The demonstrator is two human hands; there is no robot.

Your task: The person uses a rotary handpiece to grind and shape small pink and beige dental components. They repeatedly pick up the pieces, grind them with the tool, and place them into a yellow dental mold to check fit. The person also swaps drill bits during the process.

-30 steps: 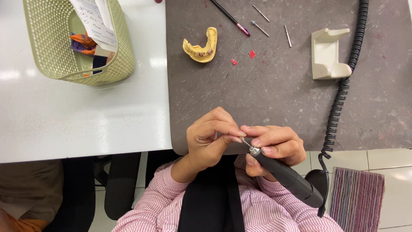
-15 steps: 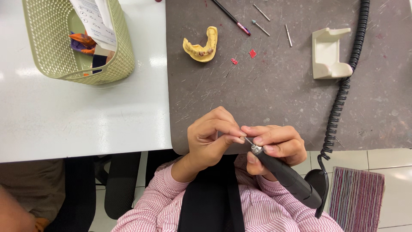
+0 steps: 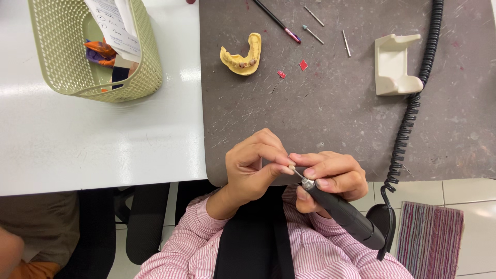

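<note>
My right hand (image 3: 330, 175) grips a black rotary handpiece (image 3: 343, 214) with a metal tip, its body running down to the right. My left hand (image 3: 256, 168) pinches a tiny piece against the handpiece's bur at the near edge of the grey mat (image 3: 336, 103); the piece itself is hidden by my fingertips. A yellow dental jaw model (image 3: 243, 54) lies on the mat farther off, with two small red bits (image 3: 303, 65) beside it.
A green mesh basket (image 3: 139, 77) with papers and an orange item stands on the white table (image 3: 103, 144) at the left. A white holder (image 3: 395, 64), a black coiled cord (image 3: 413, 103), loose burs (image 3: 313, 34) and a dark stick tool (image 3: 276, 20) lie on the mat. A striped rug (image 3: 429, 240) lies below right.
</note>
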